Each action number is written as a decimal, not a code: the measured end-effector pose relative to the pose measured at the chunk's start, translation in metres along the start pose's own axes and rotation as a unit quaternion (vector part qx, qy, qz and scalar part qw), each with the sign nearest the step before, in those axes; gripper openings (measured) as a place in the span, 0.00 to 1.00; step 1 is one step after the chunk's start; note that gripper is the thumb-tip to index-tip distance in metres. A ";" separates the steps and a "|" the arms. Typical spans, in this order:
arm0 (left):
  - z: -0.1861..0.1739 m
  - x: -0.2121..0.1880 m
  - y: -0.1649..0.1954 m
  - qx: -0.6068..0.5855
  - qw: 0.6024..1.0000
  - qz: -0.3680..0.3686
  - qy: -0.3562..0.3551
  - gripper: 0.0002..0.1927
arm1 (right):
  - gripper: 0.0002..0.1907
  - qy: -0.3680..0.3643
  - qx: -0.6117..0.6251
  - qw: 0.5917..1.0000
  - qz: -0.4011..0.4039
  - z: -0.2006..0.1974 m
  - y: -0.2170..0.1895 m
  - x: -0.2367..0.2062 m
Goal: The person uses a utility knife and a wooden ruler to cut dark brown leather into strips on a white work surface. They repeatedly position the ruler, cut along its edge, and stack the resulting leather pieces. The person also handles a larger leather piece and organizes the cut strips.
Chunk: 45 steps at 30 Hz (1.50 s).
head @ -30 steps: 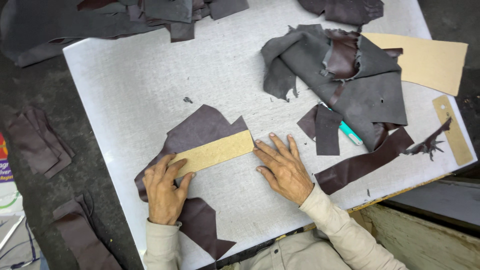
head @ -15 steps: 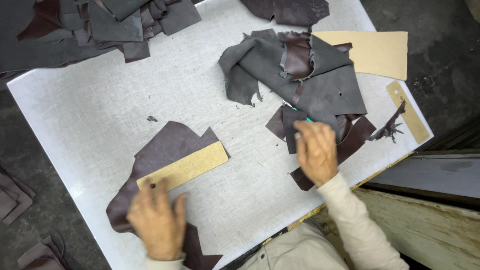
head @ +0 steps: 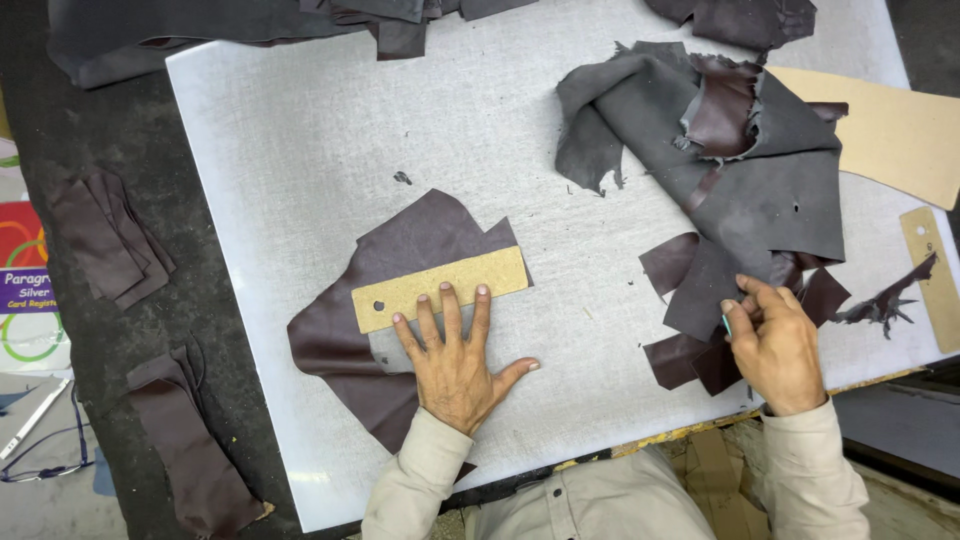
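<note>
Head view, looking straight down: the left hand [head: 455, 365] lies flat and spread, palm down, its fingertips [head: 443, 291] pressing the lower edge of a long tan cardboard template [head: 440, 288] with a small hole near its left end. That template rests slantwise across a dark brown leather piece [head: 400, 270] lying flat on the pale grey bench [head: 300, 150], a little left of centre; the hand's grip is fully open and closed round nothing, only bearing down. The right hand [head: 775, 345] sits well apart, near the bench's front right edge, its fingers pinched together on a slim teal tool [head: 727, 322], probably a pen or knife, though only a sliver shows. Under and around that hand lie several small dark brown leather offcuts [head: 690, 290]. Just behind them a crumpled grey leather hide [head: 770, 190] is heaped, with a brown patch folded into it. A large tan card sheet [head: 890, 130] pokes out to the right of the hide, and a narrow tan strip [head: 930, 270] with a hole lies by the right edge. More dark scraps [head: 100, 240] rest on the black surface left of the bench.
</note>
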<state>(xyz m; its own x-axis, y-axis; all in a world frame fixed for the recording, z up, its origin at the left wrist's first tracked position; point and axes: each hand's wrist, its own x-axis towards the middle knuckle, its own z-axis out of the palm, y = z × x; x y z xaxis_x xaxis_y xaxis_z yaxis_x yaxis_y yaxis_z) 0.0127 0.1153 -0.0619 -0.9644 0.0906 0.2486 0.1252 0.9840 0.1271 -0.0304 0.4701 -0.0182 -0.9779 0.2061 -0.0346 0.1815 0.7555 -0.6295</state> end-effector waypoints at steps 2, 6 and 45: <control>0.003 0.000 -0.001 0.000 1.000 0.002 0.007 0.60 | 0.20 0.007 0.027 0.999 0.026 0.001 -0.002 -0.004; 0.007 0.003 0.000 -0.001 0.999 0.014 0.029 0.61 | 0.22 0.079 -0.049 0.989 -0.115 0.010 -0.009 -0.008; -0.006 0.007 -0.010 0.036 0.999 0.005 -0.020 0.61 | 0.24 0.029 -0.194 0.950 -0.242 0.154 -0.164 -0.035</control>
<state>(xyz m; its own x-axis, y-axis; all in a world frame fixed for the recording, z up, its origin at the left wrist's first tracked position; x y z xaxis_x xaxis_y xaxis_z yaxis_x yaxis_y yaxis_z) 0.0056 0.1053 -0.0558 -0.9717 0.1051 0.2114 0.1194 0.9913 0.0560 -0.0421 0.2434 -0.0333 -0.9516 -0.1982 0.2350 -0.2519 0.9409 -0.2262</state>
